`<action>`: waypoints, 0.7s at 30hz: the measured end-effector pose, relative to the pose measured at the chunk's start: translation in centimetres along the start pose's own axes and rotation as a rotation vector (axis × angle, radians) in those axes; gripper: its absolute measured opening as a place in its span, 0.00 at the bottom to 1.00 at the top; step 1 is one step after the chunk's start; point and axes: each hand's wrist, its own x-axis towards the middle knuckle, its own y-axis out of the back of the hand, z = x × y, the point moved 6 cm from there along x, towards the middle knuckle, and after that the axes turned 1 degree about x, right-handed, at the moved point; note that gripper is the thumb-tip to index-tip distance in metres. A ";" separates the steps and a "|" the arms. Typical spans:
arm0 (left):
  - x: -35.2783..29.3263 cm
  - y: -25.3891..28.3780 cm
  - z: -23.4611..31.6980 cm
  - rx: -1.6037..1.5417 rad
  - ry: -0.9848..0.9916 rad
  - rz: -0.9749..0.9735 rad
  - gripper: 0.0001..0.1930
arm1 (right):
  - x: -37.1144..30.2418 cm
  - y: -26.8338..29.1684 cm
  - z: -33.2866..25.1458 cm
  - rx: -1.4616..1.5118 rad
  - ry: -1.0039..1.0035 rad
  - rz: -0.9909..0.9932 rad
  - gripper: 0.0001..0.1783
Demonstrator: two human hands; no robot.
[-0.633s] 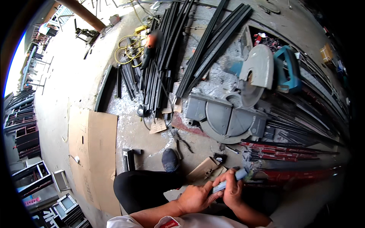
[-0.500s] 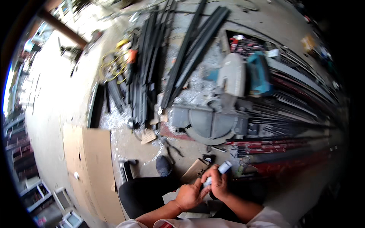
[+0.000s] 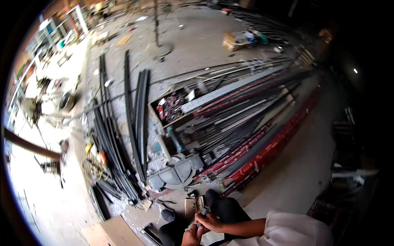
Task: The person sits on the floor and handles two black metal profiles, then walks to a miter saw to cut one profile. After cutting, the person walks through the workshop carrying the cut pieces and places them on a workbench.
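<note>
Low in the view my two hands are together in front of my knees. My right hand (image 3: 211, 222) is closed round a short grey bar-like piece (image 3: 204, 210), whose upper end sticks out past the fingers. My left hand (image 3: 190, 236) is closed just below, its fingertips on the lower part of the same piece. The exact kind of piece is too small to make out. Just beyond the hands a small open cardboard box (image 3: 191, 208) lies on the floor between my feet.
A grey mitre saw (image 3: 174, 174) stands ahead. Long dark profiles (image 3: 141, 119) lie to its left, with red and black lengths (image 3: 266, 151) at right. A bin of small red and black parts (image 3: 174, 106) is beyond. Flat cardboard (image 3: 113, 233) lies at lower left.
My view has swung right and up, so the saw and profiles appear further left. Both hands stay together on the piece, which now points more upright and looks darker.
</note>
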 end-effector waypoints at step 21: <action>-3.3 9.3 26.2 0.180 0.019 0.073 0.22 | -13.2 6.0 -25.2 0.095 0.372 -0.091 0.16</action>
